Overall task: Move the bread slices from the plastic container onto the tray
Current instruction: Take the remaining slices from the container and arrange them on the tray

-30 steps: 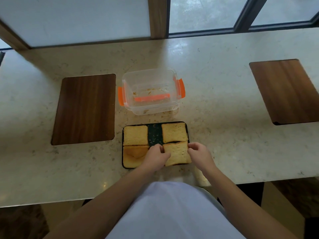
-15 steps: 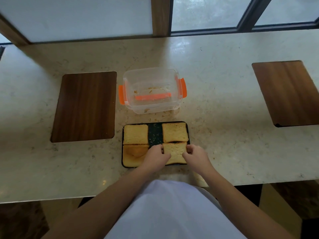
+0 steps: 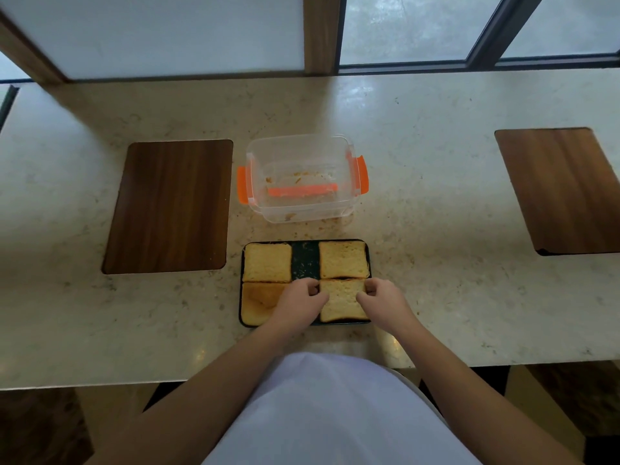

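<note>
A dark tray (image 3: 305, 261) lies near the counter's front edge with several bread slices on it. Two pale slices (image 3: 267, 262) (image 3: 343, 260) sit in the far row, and a browner slice (image 3: 260, 303) lies at the near left. The near right slice (image 3: 341, 302) rests flat between my hands. My left hand (image 3: 300, 302) pinches its left edge and my right hand (image 3: 382, 300) pinches its right edge. Behind the tray stands the clear plastic container (image 3: 302, 179) with orange clips, holding only crumbs.
Two wooden inlays are set in the marble counter, one at the left (image 3: 171, 206) and one at the far right (image 3: 563, 189). Crumbs lie scattered between container and tray. A window frame runs along the counter's back edge.
The near right slice has been straightened and pushed leftward, square inside the tray. Both hands stayed on its edges, the right one moving in a little.
</note>
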Motion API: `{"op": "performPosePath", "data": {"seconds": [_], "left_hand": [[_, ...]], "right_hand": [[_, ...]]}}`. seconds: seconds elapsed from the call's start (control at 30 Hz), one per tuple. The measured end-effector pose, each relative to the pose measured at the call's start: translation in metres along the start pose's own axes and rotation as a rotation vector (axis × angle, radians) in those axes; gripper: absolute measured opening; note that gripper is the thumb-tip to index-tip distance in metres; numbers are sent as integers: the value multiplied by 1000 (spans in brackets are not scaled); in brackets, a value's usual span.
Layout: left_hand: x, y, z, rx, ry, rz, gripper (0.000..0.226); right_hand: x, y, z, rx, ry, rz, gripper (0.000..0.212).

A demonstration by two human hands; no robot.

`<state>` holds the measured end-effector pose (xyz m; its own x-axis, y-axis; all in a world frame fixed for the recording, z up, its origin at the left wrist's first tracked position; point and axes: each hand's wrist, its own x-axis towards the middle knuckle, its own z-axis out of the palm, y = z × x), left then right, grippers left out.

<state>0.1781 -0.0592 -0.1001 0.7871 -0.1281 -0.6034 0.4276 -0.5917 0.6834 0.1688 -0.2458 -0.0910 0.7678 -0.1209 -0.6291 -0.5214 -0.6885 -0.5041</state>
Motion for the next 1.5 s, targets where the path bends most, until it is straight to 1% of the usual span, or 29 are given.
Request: {"op": "performPosePath", "data": {"seconds": [0.03, 0.07, 0.13, 0.17, 0.23, 0.3, 0.4, 0.47, 0.63, 1.0, 1.07, 1.1, 1.13, 1.17, 1.23, 1.27, 1.33, 1.4, 1.5], "left_hand": [[1, -4, -6, -23, 52, 2, 32], [1, -8, -15, -30, 124, 10, 34], [0, -20, -36, -27, 293, 21, 27], [0, -28, -46, -28, 374, 17, 25], [-3, -49, -66, -6, 515, -14, 25], [-6, -69, -79, 32, 570, -74, 28], [-8, -85, -82, 13, 497, -171, 35], [-9, -88, -79, -53, 448, -178, 38], [-11, -86, -79, -104, 404, -177, 39], [-14, -77, -68, -124, 374, -229, 40], [-13, -73, -69, -82, 393, -228, 40], [-12, -70, -69, -66, 411, -218, 39], [-12, -67, -69, -65, 431, -210, 39], [-11, -63, -69, -74, 444, -208, 39], [-8, -57, -68, -93, 427, -212, 40], [-6, -55, -68, -107, 400, -219, 42], [-3, -49, -69, -135, 336, -242, 49], [0, -46, -71, -150, 295, -267, 54], [3, -43, -72, -139, 259, -276, 58]], "right_hand": [[0, 1, 0, -4, 0, -3, 7], [0, 1, 0, 2, 5, 2, 14], [1, 3, 1, 14, 46, 7, 35], [1, 5, 2, 19, 60, 6, 39], [1, 6, 5, 26, 78, -6, 38], [1, 6, 9, 30, 80, -35, 42], [3, 5, 13, 30, 130, -43, 51], [4, 6, 15, 20, 162, -27, 57], [4, 9, 16, 43, 83, 3, 69], [10, 16, 0, 48, 81, 61, 67], [6, 9, 3, -73, 182, 34, 62], [5, 2, 6, -122, 244, -13, 59], [4, -5, 11, -108, 270, -74, 55], [3, -16, 16, -35, 235, -122, 52], [2, -35, 30, 135, 68, -149, 51], [4, -43, 38, 172, -13, -146, 52], [11, -57, 50, 171, -139, -113, 57], [17, -69, 58, 197, -210, -39, 62], [24, -78, 69, 246, -252, 47, 63]]}}
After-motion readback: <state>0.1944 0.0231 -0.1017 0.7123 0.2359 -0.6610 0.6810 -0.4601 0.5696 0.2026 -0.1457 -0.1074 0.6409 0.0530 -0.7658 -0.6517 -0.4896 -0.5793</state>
